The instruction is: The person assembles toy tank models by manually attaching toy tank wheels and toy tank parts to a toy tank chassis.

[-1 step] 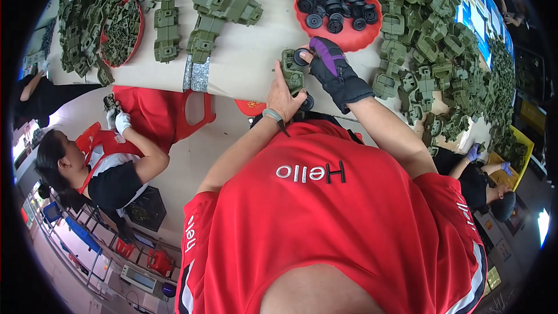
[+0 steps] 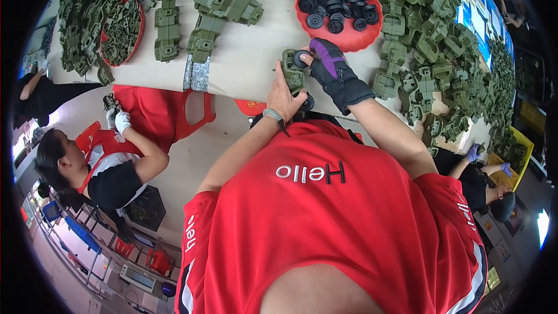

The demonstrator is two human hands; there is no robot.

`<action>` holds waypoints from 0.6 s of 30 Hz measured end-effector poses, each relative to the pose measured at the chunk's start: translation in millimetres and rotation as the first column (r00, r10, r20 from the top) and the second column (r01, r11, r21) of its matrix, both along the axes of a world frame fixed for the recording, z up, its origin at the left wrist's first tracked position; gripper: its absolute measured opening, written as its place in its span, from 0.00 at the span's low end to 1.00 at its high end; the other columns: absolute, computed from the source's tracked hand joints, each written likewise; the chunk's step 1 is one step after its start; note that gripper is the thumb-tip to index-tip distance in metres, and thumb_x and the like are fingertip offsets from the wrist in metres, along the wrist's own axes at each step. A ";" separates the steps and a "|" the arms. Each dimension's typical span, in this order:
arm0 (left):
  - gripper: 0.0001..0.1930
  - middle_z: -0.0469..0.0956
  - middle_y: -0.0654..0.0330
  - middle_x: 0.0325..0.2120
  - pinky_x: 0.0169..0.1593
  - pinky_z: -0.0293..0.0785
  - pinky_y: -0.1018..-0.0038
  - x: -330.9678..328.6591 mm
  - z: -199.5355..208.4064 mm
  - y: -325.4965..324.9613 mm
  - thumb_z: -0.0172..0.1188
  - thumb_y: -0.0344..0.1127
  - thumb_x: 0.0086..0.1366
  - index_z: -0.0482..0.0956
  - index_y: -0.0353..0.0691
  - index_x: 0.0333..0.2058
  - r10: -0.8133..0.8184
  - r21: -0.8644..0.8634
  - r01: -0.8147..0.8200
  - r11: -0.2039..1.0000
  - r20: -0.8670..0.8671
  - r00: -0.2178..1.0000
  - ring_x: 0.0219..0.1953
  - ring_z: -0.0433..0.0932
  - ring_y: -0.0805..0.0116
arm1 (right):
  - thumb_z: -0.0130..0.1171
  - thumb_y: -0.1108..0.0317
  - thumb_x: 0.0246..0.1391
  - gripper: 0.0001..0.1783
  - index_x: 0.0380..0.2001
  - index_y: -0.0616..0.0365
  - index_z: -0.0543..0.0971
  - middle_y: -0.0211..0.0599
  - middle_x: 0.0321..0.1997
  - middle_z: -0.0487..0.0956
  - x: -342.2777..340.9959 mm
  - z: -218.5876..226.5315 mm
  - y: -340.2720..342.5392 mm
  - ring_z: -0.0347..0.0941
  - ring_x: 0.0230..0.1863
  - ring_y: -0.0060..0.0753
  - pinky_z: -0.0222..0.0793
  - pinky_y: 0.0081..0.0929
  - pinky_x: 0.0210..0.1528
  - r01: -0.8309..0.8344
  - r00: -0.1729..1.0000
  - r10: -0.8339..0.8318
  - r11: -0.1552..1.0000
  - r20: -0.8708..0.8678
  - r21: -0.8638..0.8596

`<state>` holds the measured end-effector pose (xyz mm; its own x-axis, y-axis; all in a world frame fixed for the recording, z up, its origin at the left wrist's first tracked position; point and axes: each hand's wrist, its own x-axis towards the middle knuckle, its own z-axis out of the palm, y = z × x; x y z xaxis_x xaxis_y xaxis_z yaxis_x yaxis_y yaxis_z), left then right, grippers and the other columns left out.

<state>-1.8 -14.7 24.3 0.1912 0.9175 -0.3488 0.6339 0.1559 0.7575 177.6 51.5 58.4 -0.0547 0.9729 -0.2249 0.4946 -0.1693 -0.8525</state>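
My bare left hand holds a green plastic toy vehicle body upright at the table's near edge, fingers along its left side and thumb at its lower end. One black wheel sits at that lower end, beside my left thumb. My right hand, in a black and purple fingerless glove, pinches a second black wheel against the upper right side of the body. Just beyond my right hand stands a red scalloped bowl heaped with loose black wheels.
Green vehicle bodies pile up on the right, with more at far left. Several lie ahead of my left hand. A red dish holds small green parts. One co-worker sits left; another is at right beside a yellow crate.
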 end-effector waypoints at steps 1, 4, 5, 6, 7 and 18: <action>0.61 0.76 0.33 0.49 0.56 0.75 0.50 -0.5 0.0 -0.3 0.69 0.44 0.57 0.32 0.39 0.76 -0.001 0.037 0.001 0.999 0.006 1.000 0.50 0.78 0.35 | 0.66 0.69 0.60 0.10 0.43 0.61 0.81 0.37 0.36 0.84 -1.3 -0.5 -1.3 0.79 0.36 0.32 0.76 0.34 0.42 -0.006 1.000 0.006 1.000 0.000 -0.001; 0.61 0.76 0.33 0.49 0.56 0.75 0.51 -7.0 -3.2 2.2 0.69 0.44 0.55 0.35 0.39 0.77 -0.040 0.023 0.041 0.999 -0.034 0.999 0.50 0.78 0.35 | 0.66 0.68 0.60 0.10 0.42 0.61 0.80 0.40 0.37 0.84 -6.0 0.9 -5.8 0.80 0.36 0.36 0.76 0.35 0.43 0.022 0.996 -0.023 1.000 0.089 0.007; 0.61 0.76 0.33 0.49 0.56 0.75 0.51 -10.2 -4.7 4.0 0.69 0.44 0.55 0.35 0.39 0.77 -0.039 0.024 0.039 0.999 -0.033 0.999 0.50 0.78 0.35 | 0.67 0.67 0.59 0.12 0.42 0.61 0.80 0.44 0.38 0.84 -8.6 -0.2 -5.7 0.81 0.38 0.43 0.76 0.38 0.44 0.076 0.995 -0.074 0.997 0.066 -0.021; 0.61 0.76 0.34 0.49 0.57 0.75 0.51 -14.0 -5.8 7.8 0.70 0.44 0.55 0.35 0.39 0.77 -0.065 0.047 0.066 0.997 -0.021 0.998 0.51 0.77 0.35 | 0.67 0.65 0.57 0.13 0.41 0.61 0.80 0.47 0.40 0.84 -9.9 -0.8 -4.6 0.81 0.41 0.51 0.76 0.42 0.44 0.131 0.991 -0.129 0.990 0.045 -0.049; 0.61 0.76 0.34 0.49 0.57 0.75 0.51 -18.3 -6.5 11.3 0.70 0.45 0.54 0.36 0.39 0.77 -0.093 0.070 0.093 0.993 -0.010 0.996 0.51 0.77 0.35 | 0.67 0.65 0.57 0.13 0.41 0.61 0.80 0.47 0.40 0.84 -7.5 0.4 -4.1 0.81 0.41 0.51 0.76 0.42 0.44 0.133 0.990 -0.130 0.990 0.047 -0.047; 0.60 0.76 0.37 0.46 0.56 0.76 0.52 -36.2 -6.6 24.1 0.70 0.47 0.53 0.39 0.38 0.77 -0.217 0.050 0.218 0.975 -0.026 0.976 0.49 0.78 0.37 | 0.58 0.61 0.50 0.16 0.43 0.51 0.81 0.40 0.41 0.81 -48.1 29.3 60.4 0.79 0.46 0.46 0.73 0.43 0.51 -0.721 0.635 0.359 0.594 0.684 0.357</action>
<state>-38.0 9.3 17.7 0.3818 0.8717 -0.3071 0.6635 -0.0272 0.7477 129.5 111.9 87.7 -0.6735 0.7200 0.1672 0.6729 0.6908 -0.2645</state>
